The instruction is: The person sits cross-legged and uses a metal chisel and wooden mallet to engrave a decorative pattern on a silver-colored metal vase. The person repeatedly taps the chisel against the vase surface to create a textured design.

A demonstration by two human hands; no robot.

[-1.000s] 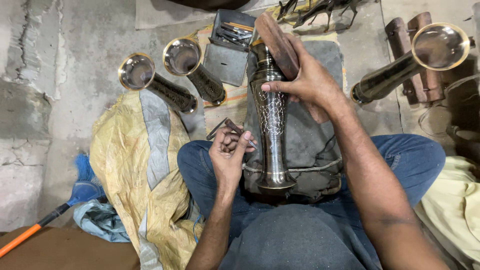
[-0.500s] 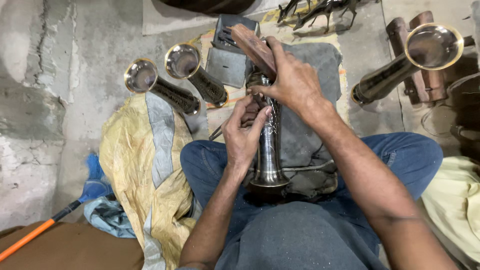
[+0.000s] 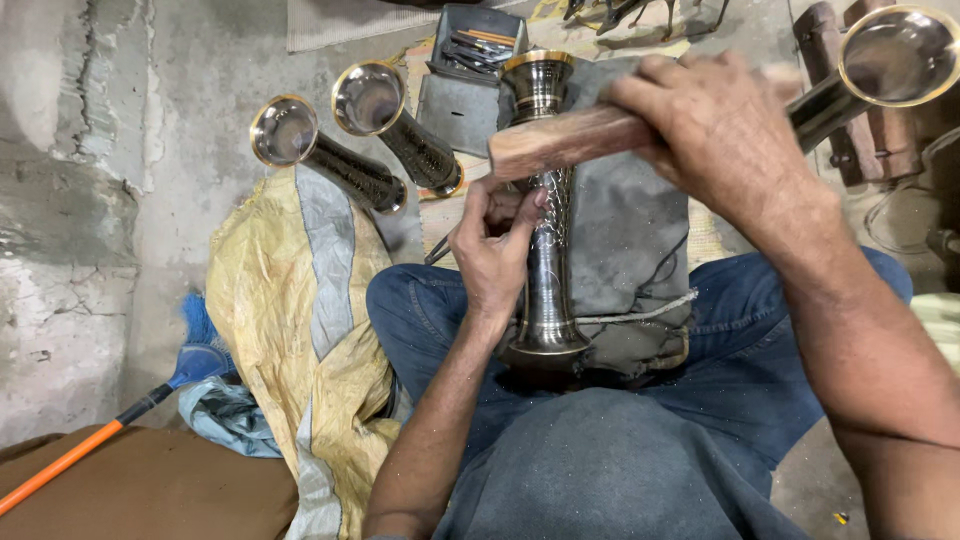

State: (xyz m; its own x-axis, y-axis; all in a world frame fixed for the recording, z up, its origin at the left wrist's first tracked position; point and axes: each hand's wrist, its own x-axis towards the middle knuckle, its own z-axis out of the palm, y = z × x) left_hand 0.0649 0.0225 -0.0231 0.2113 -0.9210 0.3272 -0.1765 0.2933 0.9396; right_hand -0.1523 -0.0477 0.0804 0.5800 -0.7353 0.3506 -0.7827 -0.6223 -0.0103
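Orange-handled broom: lies on the floor at far left, blue bristles against the wall. No part in the work.

Yellow and grey sack: spread on the floor beside the person's left thigh.

Two finished engraved metal vases: lie on their sides on the floor, mouths toward the wall, just beside each other. Round bodies; a knock from a knee could likely set them rolling.

Left hand: closed around a thin metal chisel, its point pressed to the vase wall. Fingers sit close under the mallet's path; a mistimed blow could catch them.

Engraved metal vase: stands lengthwise along the lap, base toward the body, gilt mouth away, resting on a grey cloth pad across the thighs. Only the lap and left hand steady it; it could roll on the pad and let the point skate, scoring the pattern. Too hard a blow could dent the thin wall.

Open tool box: on the floor beyond the vase mouth, with small tools inside.

Wooden mallet: held crosswise above the vase neck.

Right hand: clenched on the mallet's handle, blurred.

Another vase: lies at far right near wooden pieces.
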